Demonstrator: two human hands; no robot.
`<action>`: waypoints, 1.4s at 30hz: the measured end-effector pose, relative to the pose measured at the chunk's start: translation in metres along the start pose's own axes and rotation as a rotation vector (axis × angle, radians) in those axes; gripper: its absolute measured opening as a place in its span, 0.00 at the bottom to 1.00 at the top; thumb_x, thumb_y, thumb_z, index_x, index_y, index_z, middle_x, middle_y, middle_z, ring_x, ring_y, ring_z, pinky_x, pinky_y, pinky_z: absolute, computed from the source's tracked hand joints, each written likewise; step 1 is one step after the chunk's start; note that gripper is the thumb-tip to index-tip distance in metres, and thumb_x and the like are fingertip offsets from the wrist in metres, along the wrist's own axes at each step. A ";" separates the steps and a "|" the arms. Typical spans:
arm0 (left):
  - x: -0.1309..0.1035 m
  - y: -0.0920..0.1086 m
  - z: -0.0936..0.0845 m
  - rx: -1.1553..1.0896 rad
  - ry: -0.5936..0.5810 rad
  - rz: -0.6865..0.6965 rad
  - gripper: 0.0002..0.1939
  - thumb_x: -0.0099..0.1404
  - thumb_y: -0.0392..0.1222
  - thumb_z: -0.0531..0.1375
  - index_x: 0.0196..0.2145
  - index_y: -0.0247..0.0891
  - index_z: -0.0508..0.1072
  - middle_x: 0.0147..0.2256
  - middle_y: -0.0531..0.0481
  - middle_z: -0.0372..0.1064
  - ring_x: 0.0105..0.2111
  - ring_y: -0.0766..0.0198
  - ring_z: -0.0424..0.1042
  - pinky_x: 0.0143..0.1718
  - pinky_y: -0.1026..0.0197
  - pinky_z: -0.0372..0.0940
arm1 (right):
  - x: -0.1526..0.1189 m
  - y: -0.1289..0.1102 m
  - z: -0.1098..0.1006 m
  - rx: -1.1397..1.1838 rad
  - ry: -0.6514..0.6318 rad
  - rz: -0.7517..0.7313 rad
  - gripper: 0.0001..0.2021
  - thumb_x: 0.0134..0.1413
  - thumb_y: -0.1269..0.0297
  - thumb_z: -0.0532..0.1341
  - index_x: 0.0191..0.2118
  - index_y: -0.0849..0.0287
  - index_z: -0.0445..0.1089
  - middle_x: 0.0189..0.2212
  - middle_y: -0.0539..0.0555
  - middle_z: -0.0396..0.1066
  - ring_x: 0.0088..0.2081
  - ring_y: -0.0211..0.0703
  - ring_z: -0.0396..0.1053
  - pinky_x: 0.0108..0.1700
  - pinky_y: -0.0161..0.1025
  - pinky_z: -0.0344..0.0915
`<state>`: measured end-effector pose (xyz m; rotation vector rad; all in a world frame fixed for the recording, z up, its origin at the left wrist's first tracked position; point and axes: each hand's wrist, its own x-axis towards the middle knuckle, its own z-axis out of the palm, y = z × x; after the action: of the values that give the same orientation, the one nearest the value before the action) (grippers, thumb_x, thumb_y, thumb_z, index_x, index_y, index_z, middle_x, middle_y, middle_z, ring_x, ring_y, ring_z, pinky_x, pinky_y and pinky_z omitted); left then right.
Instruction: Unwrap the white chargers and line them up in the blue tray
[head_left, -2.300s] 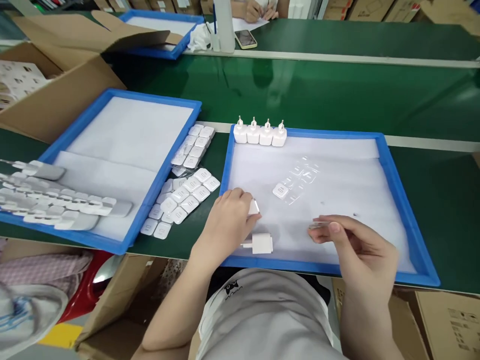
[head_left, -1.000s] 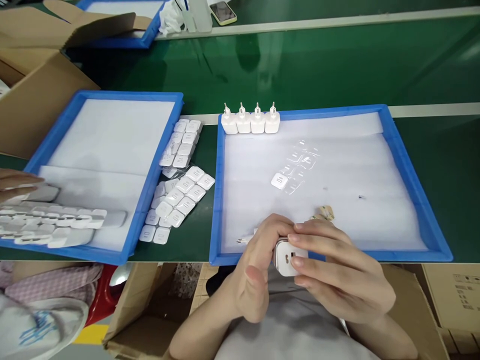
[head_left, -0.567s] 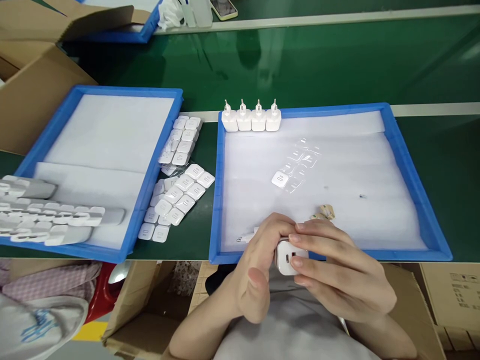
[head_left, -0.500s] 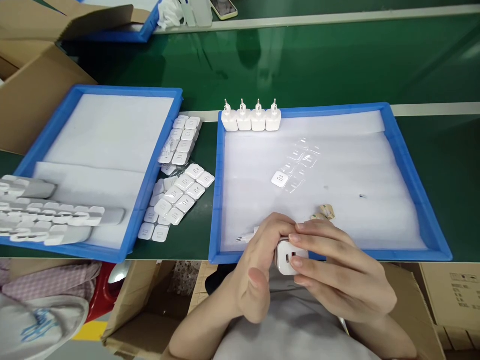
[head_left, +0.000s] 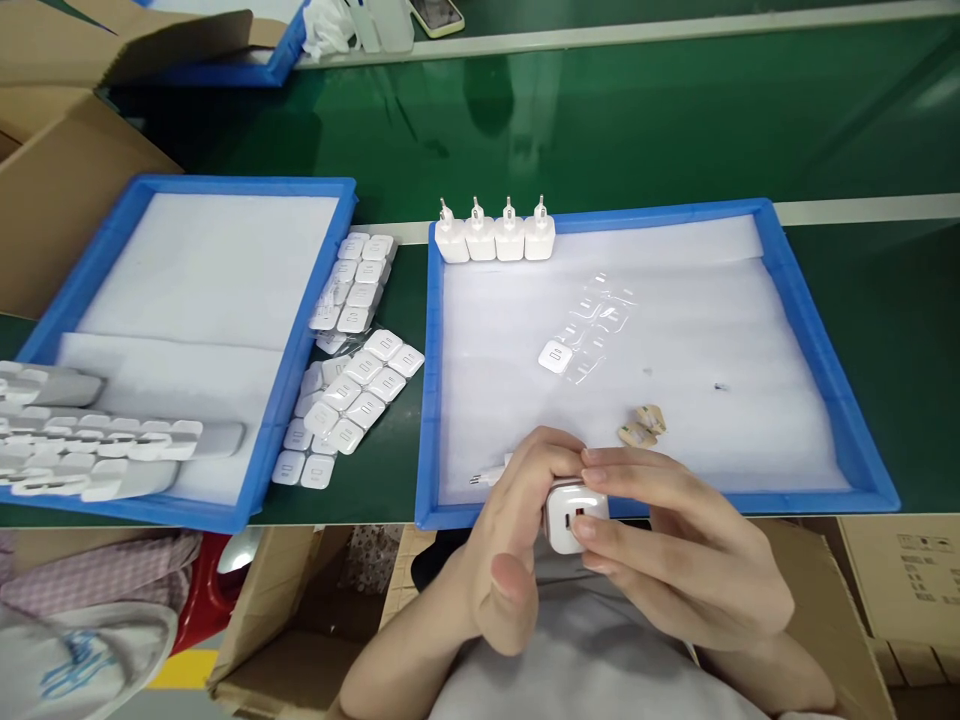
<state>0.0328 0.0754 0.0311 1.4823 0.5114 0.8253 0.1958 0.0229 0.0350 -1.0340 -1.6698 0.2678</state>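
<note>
Both hands hold one white charger plug [head_left: 567,515] over the near rim of the right blue tray [head_left: 821,330], its port face turned up toward me. My left hand [head_left: 517,530] grips it from the left; my right hand [head_left: 675,545] presses fingertips on its face from the right. Another white charger [head_left: 491,476] lies on the tray's foam, mostly hidden behind my left hand. A film sheet [head_left: 592,335] bearing one white square sticker lies mid-tray. Small tan peeled scraps [head_left: 641,427] lie just beyond my right hand.
Several finished chargers [head_left: 495,235] stand in a row at the tray's far left corner. Sheets of white stickers [head_left: 349,375] lie on the green belt between trays. The left blue tray [head_left: 112,235] holds rows of white chargers [head_left: 90,445]. Cardboard boxes [head_left: 52,190] stand at far left.
My hands came together and lifted a charger to the tray's near edge, where the right fingers press its face. The tan scraps now lie on the foam. The view drifted slightly.
</note>
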 end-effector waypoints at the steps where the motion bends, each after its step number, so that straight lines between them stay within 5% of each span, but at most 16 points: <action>1: 0.000 0.000 0.000 0.003 0.000 0.003 0.38 0.71 0.74 0.35 0.47 0.40 0.67 0.43 0.42 0.64 0.42 0.51 0.65 0.47 0.47 0.64 | 0.000 0.000 0.000 0.005 -0.005 0.015 0.13 0.63 0.77 0.63 0.49 0.58 0.77 0.46 0.57 0.76 0.53 0.51 0.77 0.52 0.44 0.82; 16: 0.001 0.002 0.004 -0.042 0.032 -0.042 0.38 0.71 0.75 0.37 0.47 0.41 0.68 0.42 0.44 0.63 0.41 0.52 0.65 0.46 0.48 0.62 | 0.001 0.007 0.002 0.094 0.043 -0.007 0.13 0.65 0.78 0.60 0.50 0.61 0.77 0.49 0.57 0.75 0.53 0.47 0.77 0.54 0.42 0.79; 18: 0.001 0.005 0.005 -0.092 0.047 -0.082 0.37 0.71 0.75 0.37 0.47 0.42 0.70 0.43 0.45 0.64 0.42 0.52 0.66 0.48 0.47 0.63 | -0.001 0.008 0.003 0.149 0.051 0.020 0.14 0.68 0.72 0.62 0.56 0.64 0.75 0.50 0.60 0.76 0.54 0.49 0.76 0.56 0.44 0.78; 21: 0.002 0.008 0.006 -0.171 0.055 -0.145 0.39 0.71 0.75 0.36 0.47 0.42 0.71 0.47 0.43 0.66 0.46 0.50 0.68 0.51 0.46 0.62 | -0.006 0.010 0.006 0.273 0.083 0.120 0.28 0.65 0.61 0.68 0.67 0.60 0.65 0.54 0.62 0.76 0.56 0.52 0.75 0.57 0.48 0.78; 27: 0.005 0.009 0.004 -0.209 0.082 -0.157 0.30 0.75 0.68 0.42 0.44 0.41 0.72 0.42 0.46 0.65 0.39 0.56 0.66 0.42 0.52 0.61 | -0.010 0.013 0.013 0.366 0.073 0.181 0.32 0.60 0.75 0.69 0.67 0.55 0.65 0.55 0.58 0.76 0.58 0.49 0.75 0.58 0.45 0.77; 42: 0.007 0.005 0.008 -0.223 0.167 -0.160 0.19 0.77 0.56 0.50 0.38 0.39 0.70 0.36 0.48 0.64 0.33 0.61 0.63 0.37 0.57 0.59 | -0.008 0.010 0.013 0.288 0.049 0.185 0.31 0.61 0.75 0.68 0.67 0.52 0.64 0.54 0.58 0.77 0.56 0.49 0.77 0.56 0.46 0.79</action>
<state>0.0428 0.0747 0.0376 1.1588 0.6329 0.8537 0.1901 0.0268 0.0179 -0.9672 -1.4423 0.5822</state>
